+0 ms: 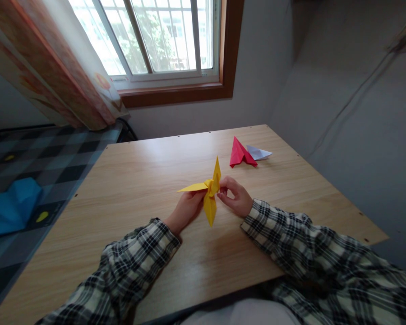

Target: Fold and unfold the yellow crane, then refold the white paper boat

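A yellow folded paper figure (210, 189) with pointed flaps is held above the wooden table (128, 198), near its middle. My left hand (186, 210) grips it from below and behind. My right hand (235, 196) pinches its right side with thumb and fingers. One flap points left, one up and one down. Both arms wear black-and-white plaid sleeves.
A red folded paper piece (240, 153) and a white folded paper piece (260, 153) lie on the table's far right. A window (155, 36) with a curtain (54, 72) is behind. A checkered bed with a blue item (11, 205) stands left. Grey walls close the right.
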The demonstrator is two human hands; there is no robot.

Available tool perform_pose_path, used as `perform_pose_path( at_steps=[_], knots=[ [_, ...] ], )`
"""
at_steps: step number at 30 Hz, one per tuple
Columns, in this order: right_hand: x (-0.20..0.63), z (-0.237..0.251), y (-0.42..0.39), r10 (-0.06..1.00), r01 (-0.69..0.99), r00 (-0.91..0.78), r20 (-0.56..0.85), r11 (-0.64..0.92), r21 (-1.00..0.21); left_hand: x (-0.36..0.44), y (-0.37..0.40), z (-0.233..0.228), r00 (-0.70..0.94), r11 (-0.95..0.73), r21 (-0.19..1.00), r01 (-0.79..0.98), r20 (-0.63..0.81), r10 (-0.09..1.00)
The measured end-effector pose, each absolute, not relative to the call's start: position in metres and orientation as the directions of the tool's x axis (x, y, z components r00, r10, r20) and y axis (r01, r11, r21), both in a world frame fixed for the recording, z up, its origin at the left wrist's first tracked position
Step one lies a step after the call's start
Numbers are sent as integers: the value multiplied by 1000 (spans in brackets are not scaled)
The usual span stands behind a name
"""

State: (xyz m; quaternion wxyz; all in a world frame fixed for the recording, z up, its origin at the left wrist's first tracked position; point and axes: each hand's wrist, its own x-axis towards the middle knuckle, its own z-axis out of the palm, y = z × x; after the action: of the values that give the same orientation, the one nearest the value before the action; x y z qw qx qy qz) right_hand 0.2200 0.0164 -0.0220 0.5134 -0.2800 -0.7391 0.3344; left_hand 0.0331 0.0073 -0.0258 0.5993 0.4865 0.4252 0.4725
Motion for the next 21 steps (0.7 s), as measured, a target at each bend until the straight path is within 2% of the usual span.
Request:
perform_pose_path(
  at_steps=[6,12,21],
  knots=[
    [221,-25,19,718,31,-342,606,653,-756,36,4,-16,173,91,978,-189,-58,983],
    [221,-20,16,711,36,-374,596,653,-756,38,6,-17,235,155,931,-331,-78,969],
    [223,-21,16,711,71,-394,582,655,-752,34,12,-26,257,135,939,-316,-53,965]
  ],
)
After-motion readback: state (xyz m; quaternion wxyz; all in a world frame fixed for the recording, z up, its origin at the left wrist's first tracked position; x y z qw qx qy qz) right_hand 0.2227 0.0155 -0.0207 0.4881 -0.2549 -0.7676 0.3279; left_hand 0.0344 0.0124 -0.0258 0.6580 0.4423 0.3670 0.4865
